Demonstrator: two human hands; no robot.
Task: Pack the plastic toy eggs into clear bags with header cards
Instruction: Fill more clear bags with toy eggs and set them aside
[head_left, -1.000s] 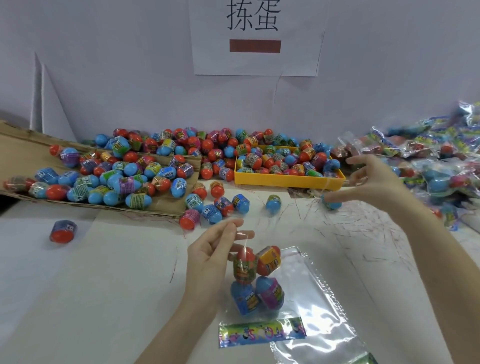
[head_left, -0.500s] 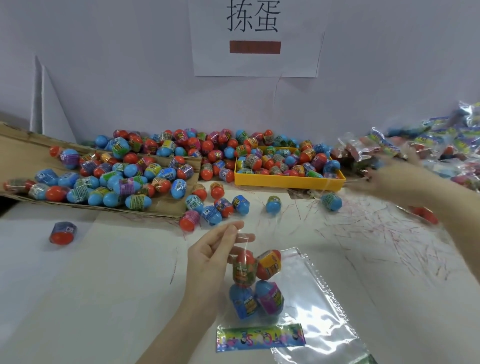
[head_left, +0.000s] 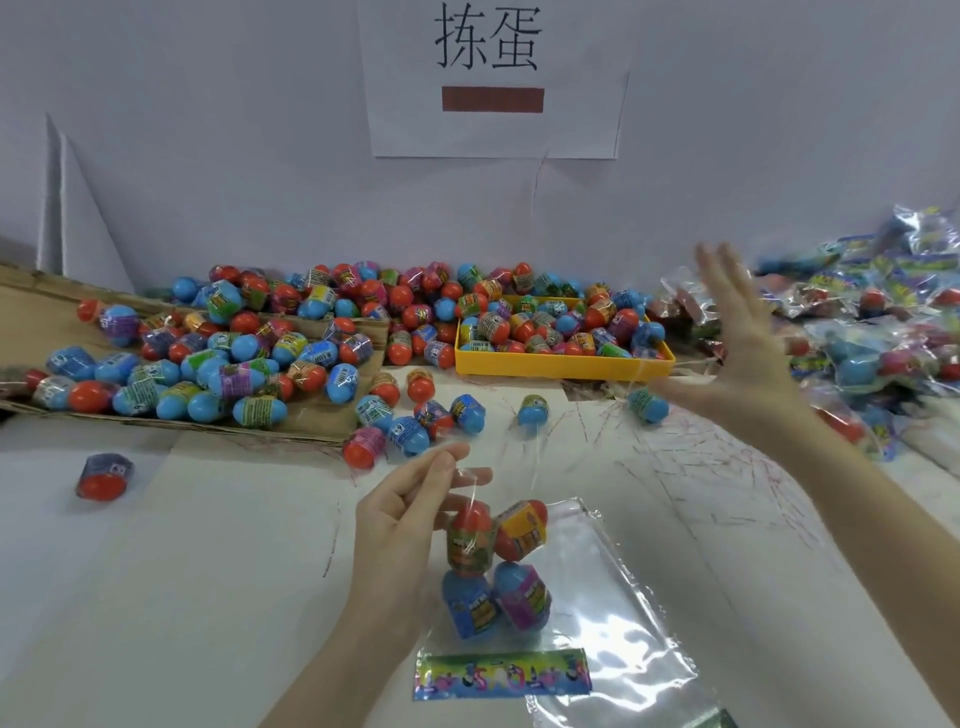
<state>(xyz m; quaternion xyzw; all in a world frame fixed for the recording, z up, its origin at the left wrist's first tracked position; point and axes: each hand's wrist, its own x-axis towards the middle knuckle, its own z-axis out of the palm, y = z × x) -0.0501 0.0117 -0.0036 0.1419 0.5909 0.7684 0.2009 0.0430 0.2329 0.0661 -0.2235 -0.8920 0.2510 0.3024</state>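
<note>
My left hand pinches the top edge of a clear bag that holds several toy eggs, two red-topped above two blue ones. The bag's colourful header card lies flat on the table below the eggs. My right hand hovers open and blurred with fingers spread, up by the heap of packed bags on the right, holding nothing. Loose red and blue eggs lie scattered on the table behind my left hand.
A yellow tray full of eggs stands at the back centre. Flattened cardboard on the left carries many more eggs. One red egg lies alone at the left. Empty clear bags lie under the held one. Thin red strips litter the table on the right.
My right hand swung right toward the packed bags, then came back up with fingers spread open. My left hand kept its pinch on the bag and barely moved.
</note>
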